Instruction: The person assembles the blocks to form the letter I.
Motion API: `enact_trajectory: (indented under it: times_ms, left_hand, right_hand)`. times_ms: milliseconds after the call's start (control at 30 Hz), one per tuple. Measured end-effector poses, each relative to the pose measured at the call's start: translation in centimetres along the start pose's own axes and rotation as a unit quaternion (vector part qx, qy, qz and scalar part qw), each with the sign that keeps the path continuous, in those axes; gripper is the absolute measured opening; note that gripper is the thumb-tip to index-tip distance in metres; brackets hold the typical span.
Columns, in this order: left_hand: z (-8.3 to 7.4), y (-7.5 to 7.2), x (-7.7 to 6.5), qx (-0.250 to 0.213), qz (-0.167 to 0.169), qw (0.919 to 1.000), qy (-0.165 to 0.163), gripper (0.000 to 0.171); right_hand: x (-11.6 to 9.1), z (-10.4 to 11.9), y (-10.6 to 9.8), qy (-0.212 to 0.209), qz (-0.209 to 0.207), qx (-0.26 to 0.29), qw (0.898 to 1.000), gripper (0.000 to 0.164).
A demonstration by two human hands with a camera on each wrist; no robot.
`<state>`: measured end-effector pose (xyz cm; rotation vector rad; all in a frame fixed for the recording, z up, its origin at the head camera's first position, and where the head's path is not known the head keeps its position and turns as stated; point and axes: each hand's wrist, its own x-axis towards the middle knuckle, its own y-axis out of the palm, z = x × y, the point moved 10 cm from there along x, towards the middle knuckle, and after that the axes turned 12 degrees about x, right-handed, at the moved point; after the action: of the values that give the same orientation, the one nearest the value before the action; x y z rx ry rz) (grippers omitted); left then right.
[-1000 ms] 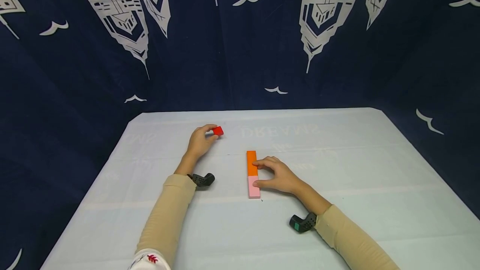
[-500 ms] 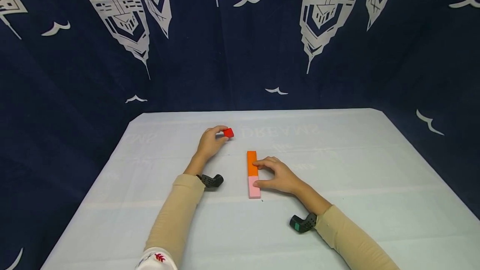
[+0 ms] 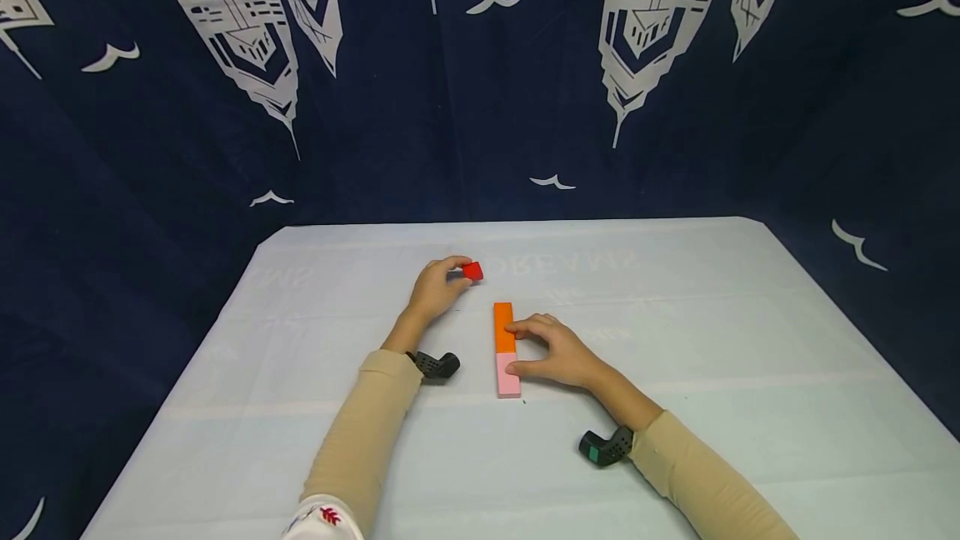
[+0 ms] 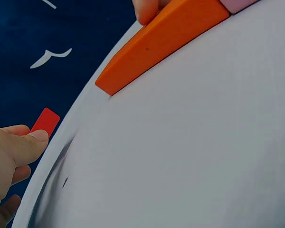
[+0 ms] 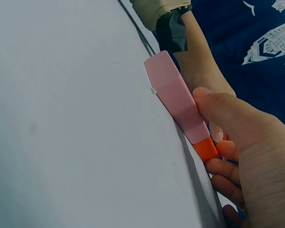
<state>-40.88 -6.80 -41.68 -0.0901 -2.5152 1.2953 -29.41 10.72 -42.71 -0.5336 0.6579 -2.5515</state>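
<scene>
Between thumb and fingers my left hand (image 3: 438, 286) pinches a small red block (image 3: 473, 271), held beyond the far end of an orange block. In the left wrist view the red block (image 4: 46, 121) sticks out past the thumb. The orange block (image 3: 503, 323) and a pink block (image 3: 507, 382) lie end to end in one line, the pink one nearer me. My right hand (image 3: 562, 352) touches their right side, index fingertip at the orange block and thumb at the pink one. In the right wrist view the thumb rests along the pink block (image 5: 175, 97).
Both blocks lie on a table with a white cover (image 3: 675, 315), which bears faint lettering. Behind its far edge hangs a dark blue curtain (image 3: 487, 123) with white building and bird prints. Each wrist wears a black camera, such as the left wrist camera (image 3: 438, 366).
My left hand has carried the red block to the right and slightly nearer me, toward the orange block's far end. My right hand and the two lying blocks have stayed in place.
</scene>
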Motion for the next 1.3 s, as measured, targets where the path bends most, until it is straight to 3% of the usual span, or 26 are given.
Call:
enact_trajectory:
  times_ms: [200, 567, 1300]
  left_hand:
    - [-0.5, 0.5, -0.2, -0.009, 0.009, 0.9999, -0.003, 0.036]
    - [-1.6, 2.0, -0.4, -0.008, 0.026, 0.9995, 0.019, 0.035]
    - [-3.3, 3.5, -0.4, 0.002, 0.045, 0.9970, 0.063, 0.033]
  right_hand:
    - [0.1, 0.2, 0.0, -0.001, -0.001, 0.002, 1.000, 0.060]
    - [0.0, 0.0, 0.1, 0.002, 0.000, 0.007, 1.000, 0.059]
    - [0.0, 0.0, 0.0, -0.012, -0.002, 0.004, 1.000, 0.059]
